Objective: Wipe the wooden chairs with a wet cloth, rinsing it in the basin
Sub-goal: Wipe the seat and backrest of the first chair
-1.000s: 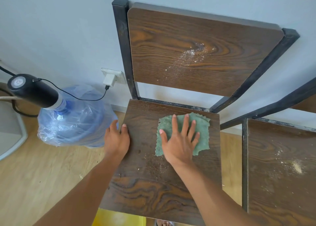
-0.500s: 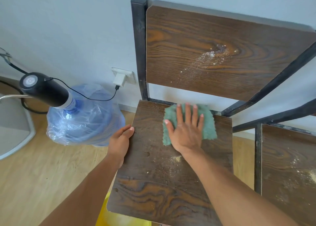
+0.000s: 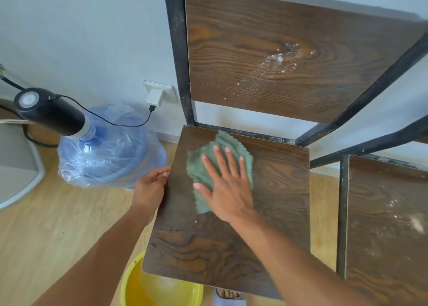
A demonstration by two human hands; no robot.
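A dark wooden chair (image 3: 278,201) with a black metal frame stands against the wall. Its backrest (image 3: 266,51) carries a patch of white dust. A green cloth (image 3: 201,167) lies on the rear left of the seat, and my right hand (image 3: 225,185) presses flat on it with fingers spread. My left hand (image 3: 151,187) grips the seat's left edge. A yellow basin (image 3: 136,287) sits on the floor under the seat's front edge, partly hidden by it.
A second dusty wooden chair (image 3: 389,224) stands close on the right. A blue water jug (image 3: 108,148) with a black pump (image 3: 46,111) sits on the floor at left, its cable plugged into a wall socket (image 3: 157,92). A foot in a slipper (image 3: 228,295) shows below.
My right hand has slid the cloth toward the left of the seat. The crumbs that lay in the seat's middle are mostly gone. My left hand stays on the seat's left edge.
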